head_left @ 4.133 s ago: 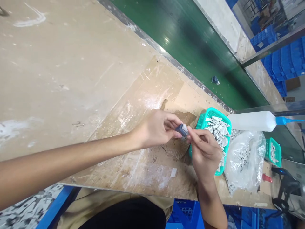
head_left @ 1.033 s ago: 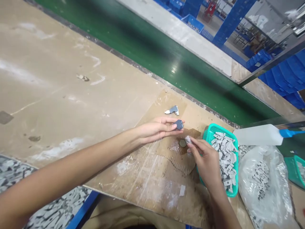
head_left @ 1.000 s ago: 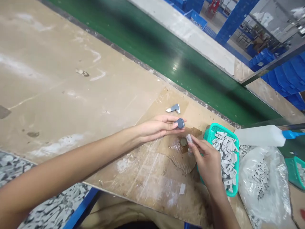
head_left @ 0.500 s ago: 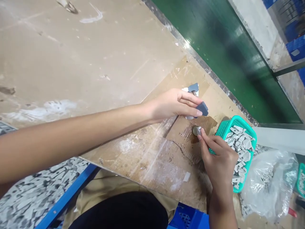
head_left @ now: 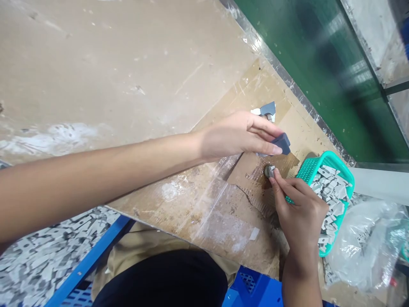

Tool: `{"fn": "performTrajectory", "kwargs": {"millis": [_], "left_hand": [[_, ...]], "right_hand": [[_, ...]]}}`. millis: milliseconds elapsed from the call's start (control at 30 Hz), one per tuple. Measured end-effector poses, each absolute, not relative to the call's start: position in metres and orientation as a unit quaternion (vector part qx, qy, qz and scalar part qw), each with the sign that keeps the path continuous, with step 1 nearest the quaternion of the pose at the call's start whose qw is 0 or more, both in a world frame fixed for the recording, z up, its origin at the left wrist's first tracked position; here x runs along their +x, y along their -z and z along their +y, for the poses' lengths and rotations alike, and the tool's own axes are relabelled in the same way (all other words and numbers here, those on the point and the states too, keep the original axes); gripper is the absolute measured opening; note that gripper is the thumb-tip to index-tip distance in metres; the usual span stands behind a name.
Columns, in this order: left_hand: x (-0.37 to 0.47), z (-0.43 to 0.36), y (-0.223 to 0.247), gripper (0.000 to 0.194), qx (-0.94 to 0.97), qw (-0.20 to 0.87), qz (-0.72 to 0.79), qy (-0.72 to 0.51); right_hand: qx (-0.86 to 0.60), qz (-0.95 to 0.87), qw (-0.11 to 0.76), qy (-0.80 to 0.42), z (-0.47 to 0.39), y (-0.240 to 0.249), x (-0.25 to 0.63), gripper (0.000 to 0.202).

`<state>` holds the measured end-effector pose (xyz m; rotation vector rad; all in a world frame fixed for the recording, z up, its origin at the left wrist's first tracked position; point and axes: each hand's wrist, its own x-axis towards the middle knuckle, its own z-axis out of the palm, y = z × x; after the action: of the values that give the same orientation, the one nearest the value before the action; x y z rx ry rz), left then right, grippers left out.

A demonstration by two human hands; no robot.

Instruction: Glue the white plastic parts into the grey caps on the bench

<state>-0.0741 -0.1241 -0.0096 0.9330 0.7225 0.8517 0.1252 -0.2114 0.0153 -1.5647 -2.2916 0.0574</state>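
My left hand is closed on a dark grey plastic piece, thumb and fingers at its near end. Just beyond that hand lies another dark grey piece beside white bits. My right hand pinches a small light grey part between thumb and forefinger. That part is at a small round dish on a cardboard sheet; whether it touches the dish is hard to tell.
A teal basket of light grey parts stands right of my right hand, beside a clear plastic bag. A blue-edged crate with many parts is at the lower left. A green surface lies beyond the worktable.
The view has shifted, so the hands and basket appear slightly farther right. Both hands keep hold of their pieces. The small part looks slightly more tilted over the round dish.
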Motion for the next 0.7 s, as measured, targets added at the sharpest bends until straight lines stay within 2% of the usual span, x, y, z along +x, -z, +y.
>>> {"fn": "performTrajectory", "kwargs": {"millis": [167, 367, 600, 700], "left_hand": [[-0.074, -0.123, 0.010, 0.026, 0.449, 0.736, 0.328, -0.386], [-0.069, -0.129, 0.011, 0.024, 0.464, 0.707, 0.361, -0.393], [-0.058, -0.143, 0.013, 0.021, 0.454, 0.736, 0.344, -0.364], [-0.054, -0.148, 0.015, 0.019, 0.444, 0.753, 0.325, -0.362]], "right_hand": [[-0.552, -0.812, 0.187, -0.031, -0.211, -0.015, 0.125, 0.015], [-0.553, -0.807, 0.204, -0.046, -0.212, -0.016, 0.125, 0.016], [-0.575, -0.714, 0.376, -0.134, -0.219, -0.024, 0.129, 0.035], [-0.545, -0.719, 0.411, -0.136, -0.221, -0.025, 0.129, 0.041]]}}
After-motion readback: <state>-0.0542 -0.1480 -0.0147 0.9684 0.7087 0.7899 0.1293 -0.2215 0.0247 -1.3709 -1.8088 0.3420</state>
